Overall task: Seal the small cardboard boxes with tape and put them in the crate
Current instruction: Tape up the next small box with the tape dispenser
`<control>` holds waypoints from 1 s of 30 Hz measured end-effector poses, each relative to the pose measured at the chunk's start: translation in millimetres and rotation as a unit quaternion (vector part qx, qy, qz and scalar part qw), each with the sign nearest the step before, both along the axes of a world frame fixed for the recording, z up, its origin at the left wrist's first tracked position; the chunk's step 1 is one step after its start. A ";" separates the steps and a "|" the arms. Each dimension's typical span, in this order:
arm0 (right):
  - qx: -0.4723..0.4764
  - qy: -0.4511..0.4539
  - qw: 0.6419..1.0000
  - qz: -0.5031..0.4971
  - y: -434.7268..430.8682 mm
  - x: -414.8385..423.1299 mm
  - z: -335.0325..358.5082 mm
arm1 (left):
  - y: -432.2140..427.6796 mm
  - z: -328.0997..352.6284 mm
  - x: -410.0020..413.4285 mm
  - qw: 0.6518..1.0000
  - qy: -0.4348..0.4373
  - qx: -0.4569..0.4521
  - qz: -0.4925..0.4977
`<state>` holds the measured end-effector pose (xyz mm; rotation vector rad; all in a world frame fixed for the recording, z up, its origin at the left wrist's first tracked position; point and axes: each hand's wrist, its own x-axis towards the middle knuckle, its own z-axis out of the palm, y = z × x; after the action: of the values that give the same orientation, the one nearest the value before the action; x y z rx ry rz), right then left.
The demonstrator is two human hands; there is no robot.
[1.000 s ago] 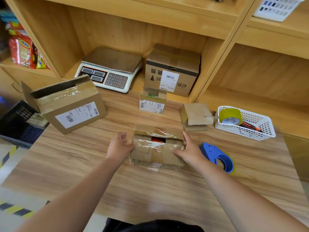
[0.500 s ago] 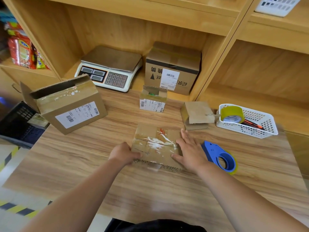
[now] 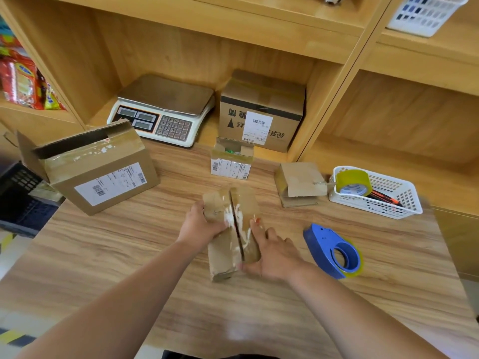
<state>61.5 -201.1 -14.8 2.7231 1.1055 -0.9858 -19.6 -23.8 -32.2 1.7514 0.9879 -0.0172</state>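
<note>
Both hands on the small box (image 3: 233, 229): left hand (image 3: 199, 226) grips its left edge, right hand (image 3: 274, 252) cups the right side, thumb round the near end. Flap seam gap shows between them. Three small boxes: this one, plus labelled box (image 3: 231, 165) and flapped box (image 3: 298, 185) ahead of my hands. One tape dispenser (image 3: 320, 242) just right of right hand. One crate (image 3: 20, 203) far left. Label print too small to read.
</note>
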 end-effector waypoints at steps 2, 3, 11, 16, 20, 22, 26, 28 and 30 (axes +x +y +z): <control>-0.010 0.028 0.999 0.016 5.5 -7.5 -1.2 | -2.4 1.4 2.8 1.000 0.007 0.011 -0.025; -0.011 0.035 0.999 0.025 7.6 -10.8 -1.6 | -2.2 -1.1 4.3 0.999 0.012 0.015 -0.039; 0.056 -0.013 0.996 0.069 15.5 -15.1 -2.5 | -5.1 -11.3 1.3 0.984 0.099 0.116 -0.096; 0.156 -0.075 0.984 0.035 20.0 -0.7 0.5 | -5.5 -14.6 0.3 0.974 0.136 0.142 -0.110; 0.215 -0.107 0.970 -0.035 17.1 12.7 -2.1 | -7.4 -15.3 1.6 0.956 0.129 0.180 -0.190; 0.211 -0.125 0.968 -0.058 15.8 17.6 -4.2 | -8.0 -12.6 3.5 0.948 0.119 0.188 -0.228; 0.153 -0.141 0.976 -0.062 14.4 23.4 -15.5 | -9.1 -4.3 6.1 0.927 0.120 0.184 -0.305; 0.136 -0.124 0.981 -0.062 13.6 24.1 -20.7 | -10.4 -4.1 6.7 0.912 0.113 0.201 -0.340; 0.155 -0.117 0.978 -0.081 14.0 25.0 -23.4 | -10.8 -5.7 7.0 0.907 0.106 0.213 -0.347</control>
<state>86.5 -187.2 -38.2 3.1176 1.0890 -0.5199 -12.6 -34.7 -37.9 2.4747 0.4806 -0.4874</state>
